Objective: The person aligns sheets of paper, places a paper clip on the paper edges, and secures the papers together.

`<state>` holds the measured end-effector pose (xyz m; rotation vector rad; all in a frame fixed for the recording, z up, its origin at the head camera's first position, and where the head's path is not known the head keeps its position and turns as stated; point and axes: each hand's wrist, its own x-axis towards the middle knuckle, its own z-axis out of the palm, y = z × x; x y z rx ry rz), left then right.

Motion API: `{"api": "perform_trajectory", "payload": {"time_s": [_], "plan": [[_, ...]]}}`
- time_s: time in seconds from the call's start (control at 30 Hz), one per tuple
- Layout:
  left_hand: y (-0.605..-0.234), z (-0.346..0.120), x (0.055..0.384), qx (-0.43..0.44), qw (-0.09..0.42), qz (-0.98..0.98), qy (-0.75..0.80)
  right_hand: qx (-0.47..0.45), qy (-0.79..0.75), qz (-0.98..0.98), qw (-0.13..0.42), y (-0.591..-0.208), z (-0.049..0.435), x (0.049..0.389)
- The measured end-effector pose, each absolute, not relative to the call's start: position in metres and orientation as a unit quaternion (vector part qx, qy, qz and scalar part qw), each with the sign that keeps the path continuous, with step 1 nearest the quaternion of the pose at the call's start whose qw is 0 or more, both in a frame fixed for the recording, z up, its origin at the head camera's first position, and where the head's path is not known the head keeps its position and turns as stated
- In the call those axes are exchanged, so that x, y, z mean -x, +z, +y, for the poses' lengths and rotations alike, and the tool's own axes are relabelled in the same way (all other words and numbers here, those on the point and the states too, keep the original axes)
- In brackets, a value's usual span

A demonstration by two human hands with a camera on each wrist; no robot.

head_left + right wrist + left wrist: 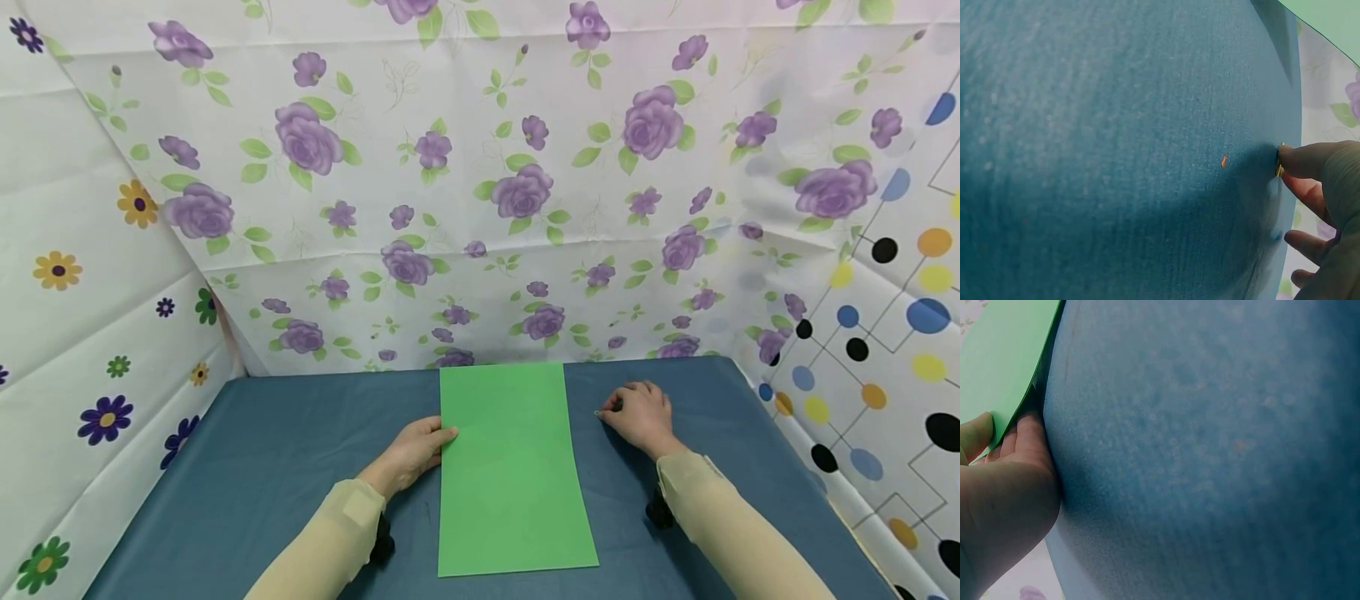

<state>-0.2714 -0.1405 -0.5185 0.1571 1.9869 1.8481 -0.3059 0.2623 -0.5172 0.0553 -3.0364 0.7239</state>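
A long green sheet of paper [506, 475] lies lengthwise on the table. My left hand [416, 450] pinches its left edge, thumb on top and fingers underneath. In the left wrist view, the paper's edge [1022, 356] bends up from the cloth above the fingers of my left hand [1013, 456]. To the right of the paper, my right hand [641, 412] pinches a tiny gold-coloured piece [1280, 161], thin and wire-like, about paper-clip size. It stands between thumb and forefinger close over the cloth, while the other fingers of my right hand [1319, 206] are spread apart.
A dark blue cloth [322, 433] covers the table. Behind it hangs a white sheet with purple flowers [405, 262], with patterned sheets at both sides. A small orange speck [1224, 161] shows on the cloth. Black wrist devices [660, 508] sit under both forearms.
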Motion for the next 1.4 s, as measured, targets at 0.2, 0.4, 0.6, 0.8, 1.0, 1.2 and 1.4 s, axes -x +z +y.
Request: {"api": "perform_trajectory", "payload": {"time_s": [0.2,0.4,0.6,0.8,1.0,1.2,1.4], "plan": [[-0.519,-0.140,0.272,-0.057,0.210,0.714,0.665,-0.020,0.231,-0.973,0.010,-0.516,0.263,0.305],[-0.518,-0.140,0.271,-0.058,0.210,0.714,0.665,-0.013,0.223,-0.975,0.011,-0.516,0.261,0.304],[-0.517,-0.141,0.271,-0.058,0.209,0.715,0.665,-0.020,0.215,-0.976,0.006,-0.515,0.260,0.306],[-0.518,-0.140,0.271,-0.053,0.209,0.715,0.665,-0.041,0.207,-0.978,0.007,-0.516,0.259,0.309],[-0.518,-0.140,0.271,-0.049,0.209,0.714,0.666,-0.050,0.187,-0.981,0.020,-0.517,0.255,0.309],[-0.517,-0.141,0.270,-0.050,0.207,0.714,0.667,-0.064,0.177,-0.982,0.025,-0.517,0.252,0.307],[-0.518,-0.141,0.271,-0.054,0.210,0.712,0.668,-0.044,0.220,-0.974,0.018,-0.515,0.256,0.308]]}}
